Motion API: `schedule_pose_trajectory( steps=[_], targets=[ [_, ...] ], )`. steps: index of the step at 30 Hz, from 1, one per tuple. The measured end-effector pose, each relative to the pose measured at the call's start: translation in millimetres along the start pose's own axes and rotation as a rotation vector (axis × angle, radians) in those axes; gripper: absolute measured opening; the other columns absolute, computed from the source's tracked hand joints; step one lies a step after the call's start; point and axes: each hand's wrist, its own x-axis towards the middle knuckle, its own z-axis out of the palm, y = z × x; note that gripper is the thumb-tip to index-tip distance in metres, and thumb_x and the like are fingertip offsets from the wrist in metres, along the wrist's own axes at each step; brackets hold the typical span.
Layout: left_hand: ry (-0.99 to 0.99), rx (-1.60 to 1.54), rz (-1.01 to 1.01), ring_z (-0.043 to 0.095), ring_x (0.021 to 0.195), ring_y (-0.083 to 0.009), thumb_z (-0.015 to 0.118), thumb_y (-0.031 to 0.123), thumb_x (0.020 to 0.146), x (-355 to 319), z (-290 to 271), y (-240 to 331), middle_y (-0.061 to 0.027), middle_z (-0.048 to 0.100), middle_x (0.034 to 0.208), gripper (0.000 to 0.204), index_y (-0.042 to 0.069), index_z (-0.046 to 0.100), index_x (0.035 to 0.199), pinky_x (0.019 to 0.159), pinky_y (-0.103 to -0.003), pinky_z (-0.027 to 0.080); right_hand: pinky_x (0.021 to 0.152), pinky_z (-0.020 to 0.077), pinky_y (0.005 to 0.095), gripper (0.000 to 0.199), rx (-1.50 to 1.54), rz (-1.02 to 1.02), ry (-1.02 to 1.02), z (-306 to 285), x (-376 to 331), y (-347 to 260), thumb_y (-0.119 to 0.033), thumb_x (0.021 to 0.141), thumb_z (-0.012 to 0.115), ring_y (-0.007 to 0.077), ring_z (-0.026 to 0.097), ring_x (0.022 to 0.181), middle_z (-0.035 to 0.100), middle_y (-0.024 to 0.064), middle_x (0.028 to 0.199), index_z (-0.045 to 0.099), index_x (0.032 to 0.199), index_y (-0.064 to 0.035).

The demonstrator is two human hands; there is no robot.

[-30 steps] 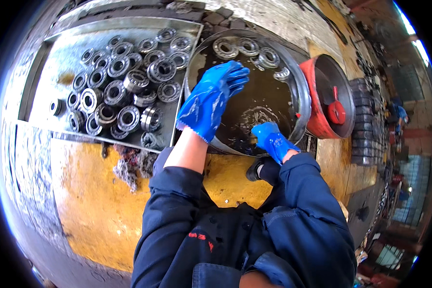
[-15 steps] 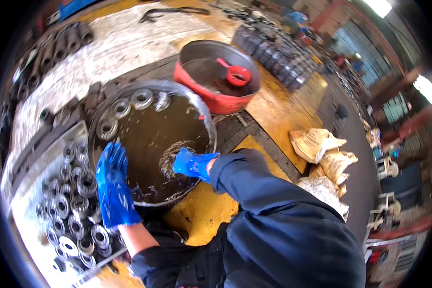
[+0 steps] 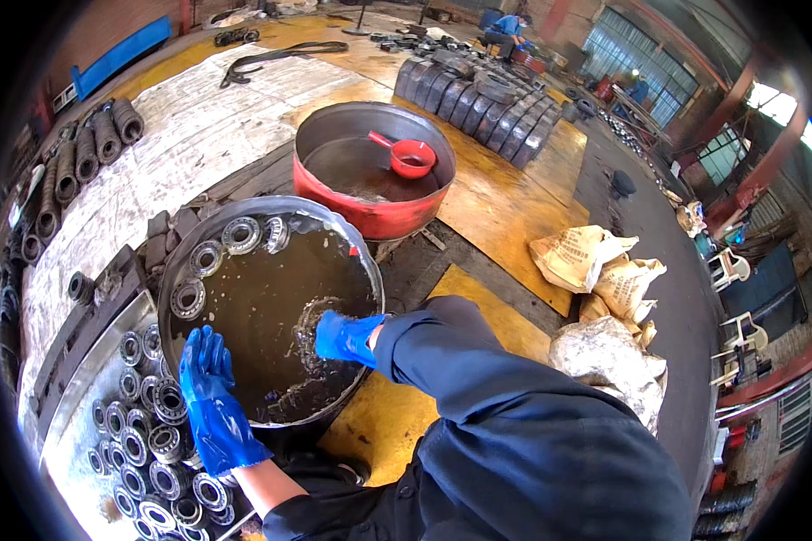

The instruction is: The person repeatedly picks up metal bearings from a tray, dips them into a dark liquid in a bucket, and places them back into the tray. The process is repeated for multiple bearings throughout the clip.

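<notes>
A round tub (image 3: pixel 376 270) of murky brown liquid stands in front of me. My right hand (image 3: pixel 345 339), in a blue rubber glove, dips into it at the near right, with swirling, foamy ripples beside the fingers. Those fingers are hidden, so anything in them cannot be seen. My left hand (image 3: pixel 209 397), gloved alike, rests at the tub's near left rim, fingers stretched out and holding nothing. Inside the far left edge sit several ring-shaped bearings (image 3: pixel 242 235), partly above the liquid. More loose bearings (image 3: pixel 166 442) are heaped on a metal tray (image 3: pixel 90 397) left of my left hand.
Behind the tub stands a red basin (image 3: pixel 370 215) with a red dipper (image 3: pixel 412 160) in it. Tan sacks (image 3: pixel 579 257) lie at right. Farther off are rows of dark, rounded metal parts (image 3: pixel 478 106) and coiled springs (image 3: pixel 86 155). A person in blue (image 3: pixel 507 29) is in the background.
The view has tilted up, showing more of the workshop. My right hand stays at the liquid, and the churned patch has changed shape. My left hand remains by the rim, fingers extended.
</notes>
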Motion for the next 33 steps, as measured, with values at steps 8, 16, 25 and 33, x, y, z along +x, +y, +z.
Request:
schedule_pose_trajectory(
  steps=[8, 16, 25, 33],
  targets=[
    [0.049, -0.104, 0.008, 0.057, 0.132, -0.0242, 0.053, 0.045, 0.105, -14.4, 6.9, 15.8, -0.0041, 0.058, 0.148, 0.051, 0.013, 0.056, 0.145, 0.104, -0.036, 0.049, 0.064, 0.0524, 0.0476, 0.018, 0.55, 0.307, 0.216, -3.4, -32.5, 0.8, -0.026, 0.079, 0.071, 0.0378, 0.069, 0.075, 0.072, 0.0187, 0.083, 0.076, 0.083, -0.0097],
    [0.037, -0.223, -0.022, 0.057, 0.132, -0.0294, 0.055, 0.058, 0.099, -35.6, 20.9, 35.9, -0.0112, 0.057, 0.148, 0.066, 0.01, 0.053, 0.145, 0.096, -0.04, 0.055, 0.072, 0.0561, 0.0474, 0.018, -0.168, -0.177, -0.331, -74.5, -11.3, -30.7, -0.025, 0.086, 0.068, 0.0314, 0.074, 0.093, 0.077, 0.0078, 0.098, 0.079, 0.095, -0.0139],
    [-0.099, -0.215, -0.051, 0.057, 0.133, -0.0298, 0.051, 0.056, 0.102, -28.9, 16.8, 31.0, -0.0126, 0.057, 0.148, 0.062, 0.009, 0.058, 0.142, 0.099, -0.041, 0.053, 0.065, 0.0538, 0.0473, 0.023, 0.22, 0.134, -0.157, -42.4, -25.8, -14.6, -0.022, 0.078, 0.075, 0.0306, 0.074, 0.085, 0.077, 0.009, 0.097, 0.078, 0.099, -0.0112],
    [-0.03, -0.218, -0.071, 0.059, 0.13, -0.0312, 0.051, 0.056, 0.102, -31.1, 27.3, 29.2, -0.0126, 0.06, 0.144, 0.062, 0.007, 0.06, 0.139, 0.1, -0.042, 0.052, 0.075, 0.056, 0.0474, 0.028, 0.154, 0.11, -0.114, -49.3, -33.8, -3.5, -0.027, 0.082, 0.07, 0.0365, 0.073, 0.09, 0.076, 0.0157, 0.099, 0.078, 0.102, -0.009]
  ],
)
